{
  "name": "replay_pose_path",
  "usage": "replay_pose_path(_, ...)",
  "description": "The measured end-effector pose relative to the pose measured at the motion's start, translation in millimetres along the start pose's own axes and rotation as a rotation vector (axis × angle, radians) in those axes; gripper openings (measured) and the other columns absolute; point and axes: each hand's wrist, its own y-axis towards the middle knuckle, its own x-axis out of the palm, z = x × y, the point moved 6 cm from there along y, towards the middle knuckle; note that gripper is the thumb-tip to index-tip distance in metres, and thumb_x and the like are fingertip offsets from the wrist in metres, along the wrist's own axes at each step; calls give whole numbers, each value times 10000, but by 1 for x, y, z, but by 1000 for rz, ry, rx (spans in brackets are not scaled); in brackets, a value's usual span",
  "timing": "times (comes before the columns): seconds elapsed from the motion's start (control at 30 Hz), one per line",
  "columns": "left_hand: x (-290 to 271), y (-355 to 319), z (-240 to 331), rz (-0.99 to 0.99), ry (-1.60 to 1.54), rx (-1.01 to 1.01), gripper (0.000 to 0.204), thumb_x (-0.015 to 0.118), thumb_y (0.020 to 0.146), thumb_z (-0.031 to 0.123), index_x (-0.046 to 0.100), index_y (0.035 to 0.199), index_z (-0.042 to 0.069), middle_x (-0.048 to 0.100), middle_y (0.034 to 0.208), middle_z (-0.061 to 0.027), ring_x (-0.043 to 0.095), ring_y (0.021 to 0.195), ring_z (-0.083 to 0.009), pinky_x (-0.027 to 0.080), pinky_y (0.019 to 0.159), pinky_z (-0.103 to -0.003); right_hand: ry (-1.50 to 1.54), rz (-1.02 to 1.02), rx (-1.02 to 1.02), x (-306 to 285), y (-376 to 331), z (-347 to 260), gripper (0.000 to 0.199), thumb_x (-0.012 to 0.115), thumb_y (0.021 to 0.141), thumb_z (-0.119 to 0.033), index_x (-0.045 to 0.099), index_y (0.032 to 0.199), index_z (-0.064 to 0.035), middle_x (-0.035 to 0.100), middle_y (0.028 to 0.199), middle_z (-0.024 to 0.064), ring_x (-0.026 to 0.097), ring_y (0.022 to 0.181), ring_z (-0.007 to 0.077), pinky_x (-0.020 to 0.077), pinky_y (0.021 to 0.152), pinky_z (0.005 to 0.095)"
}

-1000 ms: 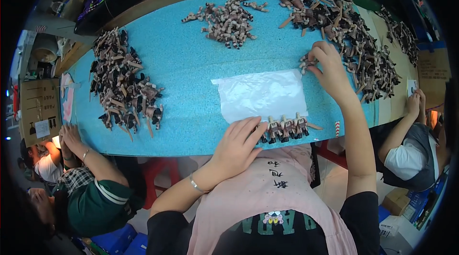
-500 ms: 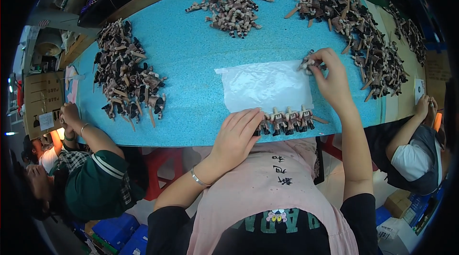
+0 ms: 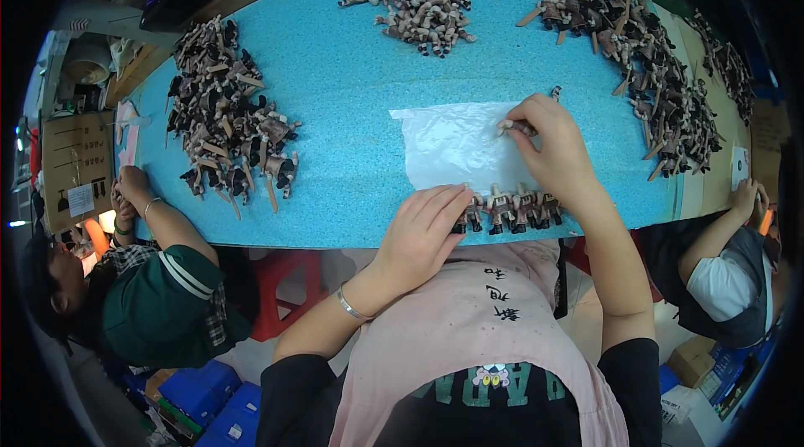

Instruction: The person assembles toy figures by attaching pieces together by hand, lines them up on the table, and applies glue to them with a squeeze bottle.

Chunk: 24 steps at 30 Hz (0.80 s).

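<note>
Left hand (image 3: pixel 419 233) lay flat, fingers loose, beside the row of small figures (image 3: pixel 512 208) at the blue table's (image 3: pixel 352 95) near edge; right hand (image 3: pixel 553 149) pinched one figure (image 3: pixel 517 125) over the clear plastic bag (image 3: pixel 456 145), brown piles beyond.

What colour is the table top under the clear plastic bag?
Bright turquoise blue table top, faintly speckled, seen in the head view around the bag.

Site type: small-parts assembly workshop | Evidence: long blue bench (image 3: pixel 352 103) carrying heaped piles of small brown figurine parts (image 3: pixel 226 124) – more piles (image 3: pixel 636 53) along the far edge | Seated co-workers (image 3: pixel 159 296) at both bench ends | Blue storage crates (image 3: pixel 209 401) and cardboard boxes (image 3: pixel 71 166) on the floor
</note>
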Motion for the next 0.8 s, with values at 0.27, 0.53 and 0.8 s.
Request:
replay_pose_path(0.27,-31,-20,-14,42,-209,-178,580,706,737,46,487,1271,-13,566,1194,-180,571,1065,-324,460,913,-386,707,29,407,4,-34,5,162,563,889,-44,592,1045,-13,610,861,52,548,746,88,441,667,228)
replay_pose_path(0.53,-26,-22,-21,-51,-405,-347,627,726,737,82,466,1304,16,598,1130,-144,600,999,-248,479,885,-358,853,-188,370,43,-66,-51,195,559,886,-52,634,1052,18,610,975,98,581,837,169,460,731,272)
replay_pose_path(0.8,-25,-24,-24,-47,-382,-327,643,765,720,129,483,1290,38,599,1102,-136,604,972,-240,490,855,-344,674,-196,198,49,-67,-72,234,645,775,7,633,1008,25,608,1023,147,609,898,258,477,804,324)
